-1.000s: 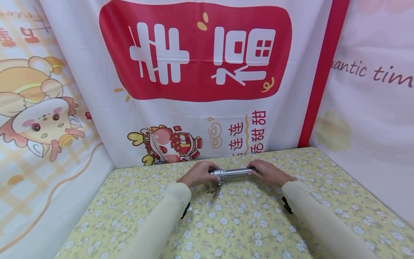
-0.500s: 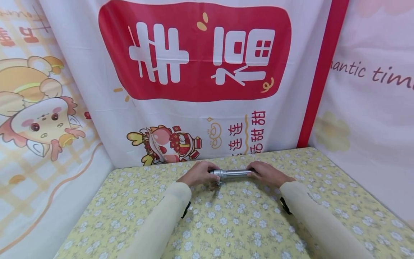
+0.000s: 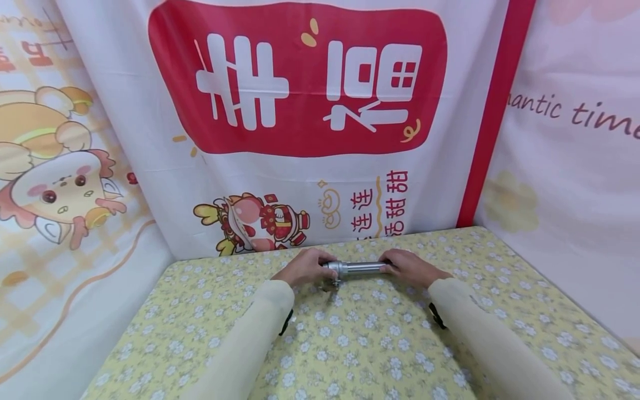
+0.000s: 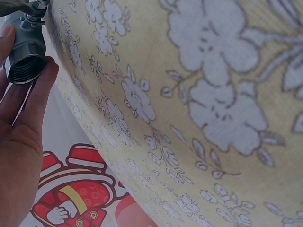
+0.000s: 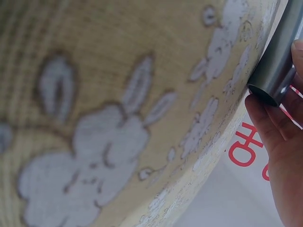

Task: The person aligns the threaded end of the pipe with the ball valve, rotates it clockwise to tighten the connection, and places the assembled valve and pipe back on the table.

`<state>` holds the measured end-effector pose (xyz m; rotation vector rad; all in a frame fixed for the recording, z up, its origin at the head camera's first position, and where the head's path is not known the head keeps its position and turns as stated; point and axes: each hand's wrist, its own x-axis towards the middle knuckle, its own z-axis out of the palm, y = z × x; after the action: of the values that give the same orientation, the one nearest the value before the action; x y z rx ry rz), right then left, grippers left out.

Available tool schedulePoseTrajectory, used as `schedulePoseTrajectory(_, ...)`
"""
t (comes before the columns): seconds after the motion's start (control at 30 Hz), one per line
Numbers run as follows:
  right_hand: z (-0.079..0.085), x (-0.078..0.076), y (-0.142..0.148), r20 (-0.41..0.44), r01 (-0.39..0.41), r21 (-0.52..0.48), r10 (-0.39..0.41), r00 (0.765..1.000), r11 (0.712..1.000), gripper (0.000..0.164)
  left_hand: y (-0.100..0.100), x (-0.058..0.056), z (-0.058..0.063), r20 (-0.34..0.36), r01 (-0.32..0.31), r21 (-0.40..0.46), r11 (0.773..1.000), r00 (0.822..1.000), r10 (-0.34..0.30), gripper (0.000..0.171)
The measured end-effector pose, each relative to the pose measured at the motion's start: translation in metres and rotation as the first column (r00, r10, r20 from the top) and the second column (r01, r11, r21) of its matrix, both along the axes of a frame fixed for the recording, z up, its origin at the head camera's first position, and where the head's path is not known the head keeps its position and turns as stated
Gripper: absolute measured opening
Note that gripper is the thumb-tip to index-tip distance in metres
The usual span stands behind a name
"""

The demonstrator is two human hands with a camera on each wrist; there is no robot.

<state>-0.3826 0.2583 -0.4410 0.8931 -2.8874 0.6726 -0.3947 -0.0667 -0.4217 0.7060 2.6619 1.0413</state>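
Observation:
A metal ball valve [image 3: 340, 269] sits end to end with a straight silver pipe [image 3: 364, 268], low over the far part of the table. My left hand [image 3: 306, 266] grips the valve from the left, thumb on the near side. In the left wrist view the valve [image 4: 27, 40] shows its threaded open end, with the stem and part of a lever at the top. My right hand [image 3: 412, 268] holds the pipe's right end. The right wrist view shows that plain hollow end of the pipe [image 5: 279, 59] between thumb and fingers. Fingers partly cover both ends.
A flowered yellow cloth covers the table [image 3: 320, 339]. Behind it hangs a white curtain [image 3: 305, 166] with a red printed panel, close beyond the hands. Printed cloths also hang along the left and right sides.
The head view has shifted slightly, so the scene sits a little further left. Both hands keep their hold on the valve and pipe, with hardly any other visible movement.

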Motion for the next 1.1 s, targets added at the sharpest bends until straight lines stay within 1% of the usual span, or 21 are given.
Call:
schedulePoseTrajectory(0.3,0.004,0.002,-0.005,0.012,0.014,-0.003,-0.014,1.0,1.0,0.024,-0.004,0.0,-0.001,-0.008,-0.016,-0.003,1.0,1.0,0.016,0.037)
schedulePoseTrajectory(0.6,0.003,0.001,-0.009,0.008,0.027,0.006,-0.027,1.0,1.0,0.023,-0.007,0.0,-0.004,0.019,-0.011,0.015,1.0,1.0,0.011,0.037)
schedulePoseTrajectory(0.8,0.003,0.0,-0.011,0.029,0.04,0.007,-0.04,0.999,0.999,0.023,-0.008,0.003,-0.002,0.025,-0.026,0.011,1.0,0.999,0.026,0.035)
schedulePoseTrajectory(0.93,0.003,0.0,-0.011,0.032,0.05,0.006,-0.05,0.998,0.999,0.023,-0.009,0.002,-0.002,0.035,-0.028,0.012,1.0,0.999,0.027,0.035)
schedulePoseTrajectory(1.03,0.002,0.001,-0.012,0.034,0.071,-0.002,-0.07,0.997,0.998,0.025,-0.013,0.002,-0.001,0.029,-0.037,0.007,0.999,0.999,0.036,0.039)
schedulePoseTrajectory(1.1,0.003,0.002,-0.013,0.031,0.104,-0.022,-0.103,0.994,0.994,0.028,-0.016,0.003,-0.001,0.019,-0.049,-0.002,0.999,0.999,0.049,0.042)
